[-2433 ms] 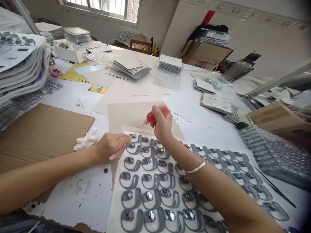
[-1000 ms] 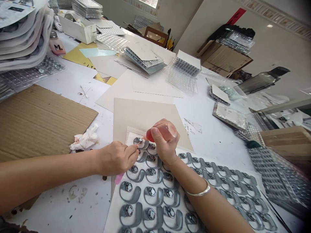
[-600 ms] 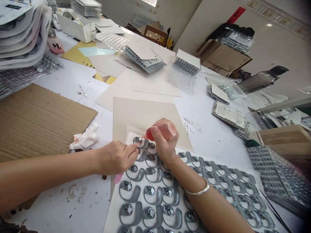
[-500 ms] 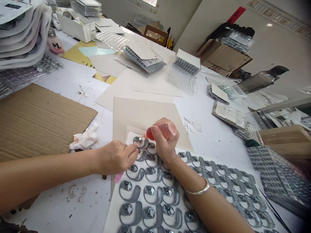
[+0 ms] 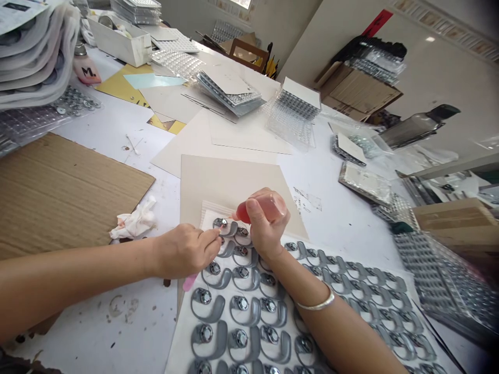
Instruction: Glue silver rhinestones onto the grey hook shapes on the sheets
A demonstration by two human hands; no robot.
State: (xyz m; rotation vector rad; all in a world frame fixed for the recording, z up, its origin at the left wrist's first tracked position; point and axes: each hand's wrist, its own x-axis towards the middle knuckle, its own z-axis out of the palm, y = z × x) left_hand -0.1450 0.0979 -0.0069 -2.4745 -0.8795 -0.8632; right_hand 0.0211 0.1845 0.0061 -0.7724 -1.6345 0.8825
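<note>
My left hand (image 5: pixel 187 250) is shut on a slim pink stick (image 5: pixel 189 283), whose fine tip touches the stud of the top hook (image 5: pixel 220 223). My right hand (image 5: pixel 267 223) grips a translucent red squeeze bottle (image 5: pixel 259 209), its thin nozzle pointing left just above that hook. Both hands hover over a white sheet (image 5: pixel 183 332) printed or set with rows of grey curved hooks, each with a shiny round stud. The hands and right forearm hide part of the rows. The sheet lies on a beige card (image 5: pixel 226 182).
Corrugated cardboard (image 5: pixel 58 192) and a crumpled tissue (image 5: pixel 134 223) lie left of the sheet. Stacked padded packs (image 5: pixel 42 62), a white box (image 5: pixel 119 39) and clear plastic trays of studs (image 5: pixel 290 122) crowd the far table. A bulky clear stud sheet (image 5: pixel 432 275) lies at right.
Since the earliest frame, my hands have closed in over the top hooks, and the stick's tip has reached a stud. The view has swung, shifting the whole table in frame.
</note>
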